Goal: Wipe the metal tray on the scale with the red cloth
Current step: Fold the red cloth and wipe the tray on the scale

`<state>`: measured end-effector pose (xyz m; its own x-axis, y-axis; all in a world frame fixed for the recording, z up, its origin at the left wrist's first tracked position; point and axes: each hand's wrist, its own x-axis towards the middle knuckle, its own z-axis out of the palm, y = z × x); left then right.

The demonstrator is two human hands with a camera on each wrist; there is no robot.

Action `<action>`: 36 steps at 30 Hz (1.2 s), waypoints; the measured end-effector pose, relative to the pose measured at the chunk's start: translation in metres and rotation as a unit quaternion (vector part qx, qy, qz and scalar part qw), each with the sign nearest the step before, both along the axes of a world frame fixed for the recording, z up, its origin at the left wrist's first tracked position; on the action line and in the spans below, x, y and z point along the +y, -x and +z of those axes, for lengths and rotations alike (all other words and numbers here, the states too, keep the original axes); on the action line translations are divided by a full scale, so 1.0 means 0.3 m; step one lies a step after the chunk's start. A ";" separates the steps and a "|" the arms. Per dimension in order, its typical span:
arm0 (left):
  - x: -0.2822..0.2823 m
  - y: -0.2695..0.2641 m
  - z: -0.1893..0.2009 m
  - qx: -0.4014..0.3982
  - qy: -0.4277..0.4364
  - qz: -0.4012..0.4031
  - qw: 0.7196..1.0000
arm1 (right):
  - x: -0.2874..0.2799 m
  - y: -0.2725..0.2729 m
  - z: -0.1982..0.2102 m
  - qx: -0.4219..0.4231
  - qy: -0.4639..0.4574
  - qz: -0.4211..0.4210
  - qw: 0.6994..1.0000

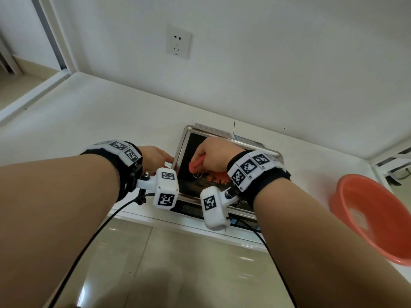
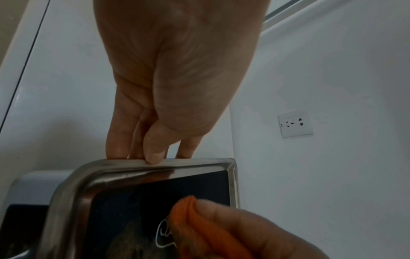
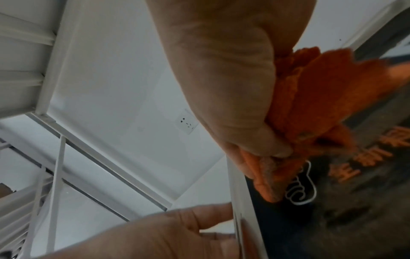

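The metal tray [image 1: 185, 132] sits on the scale [image 1: 189, 209] at the counter's front edge; its shiny floor reflects dark, with orange characters. My right hand [image 1: 206, 161] is over the tray's left half and grips the bunched red cloth [image 1: 195, 166], which touches the tray floor near a white outline mark. The right wrist view shows the thumb and fingers of that hand [image 3: 266, 149] closed round the cloth [image 3: 310, 98]. My left hand [image 1: 165, 157] is at the tray's left rim [image 2: 133, 168], with straight fingers [image 2: 117, 150] against its outer edge and the thumb on top.
A red plastic basin [image 1: 373, 218] stands on the counter to the right of the scale. The white counter [image 1: 89, 121] stretches left, with a wall socket [image 1: 179, 41] on the wall behind. White rack frames stand at the far left and right. Cables hang from both wrist cameras.
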<state>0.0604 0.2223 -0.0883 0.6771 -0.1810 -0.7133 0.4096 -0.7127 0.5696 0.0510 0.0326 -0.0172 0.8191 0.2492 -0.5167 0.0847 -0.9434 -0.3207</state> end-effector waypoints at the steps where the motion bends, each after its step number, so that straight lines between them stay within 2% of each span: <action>1: -0.001 -0.001 0.000 0.003 0.001 -0.002 1.000 | 0.015 0.000 -0.008 0.002 -0.008 -0.007 1.000; 3: 0.001 -0.002 0.002 0.008 -0.004 -0.018 1.000 | 0.044 0.005 -0.024 0.003 -0.016 -0.007 1.000; 6: 0.001 -0.004 0.005 0.007 -0.013 -0.027 1.000 | 0.076 0.035 -0.034 -0.009 0.003 0.043 0.999; 10: -0.009 -0.008 0.008 -0.001 -0.026 -0.023 0.999 | 0.102 0.066 -0.023 0.030 0.029 0.095 0.995; 17: -0.002 -0.010 -0.015 0.015 -0.006 0.002 1.000 | 0.036 0.054 -0.003 0.054 0.154 0.110 0.980; 18: -0.001 -0.011 -0.018 0.015 -0.002 0.005 1.000 | 0.013 0.048 0.016 0.051 0.146 0.094 0.983; 22: 0.006 -0.017 -0.031 0.017 0.006 0.008 1.000 | -0.016 0.038 0.055 0.021 -0.017 -0.009 1.000; 26: 0.007 -0.016 -0.023 0.014 0.008 0.009 1.000 | 0.036 0.051 0.019 0.041 -0.049 -0.014 0.998; 28: 0.011 -0.016 -0.027 0.021 0.018 0.012 1.000 | 0.045 0.061 0.010 0.040 -0.011 0.004 0.999; 33: 0.010 -0.015 -0.030 0.017 0.023 0.011 1.000 | -0.023 0.072 0.019 0.023 0.150 0.033 0.988; 36: 0.006 -0.016 -0.028 0.020 0.028 0.014 0.999 | -0.044 0.066 0.079 0.043 0.149 0.007 0.988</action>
<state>0.0654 0.2240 -0.0967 0.6533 -0.2027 -0.7295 0.4523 -0.6682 0.5907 0.0311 0.0195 0.0064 0.7662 0.0860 -0.6368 0.0821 -0.9960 -0.0357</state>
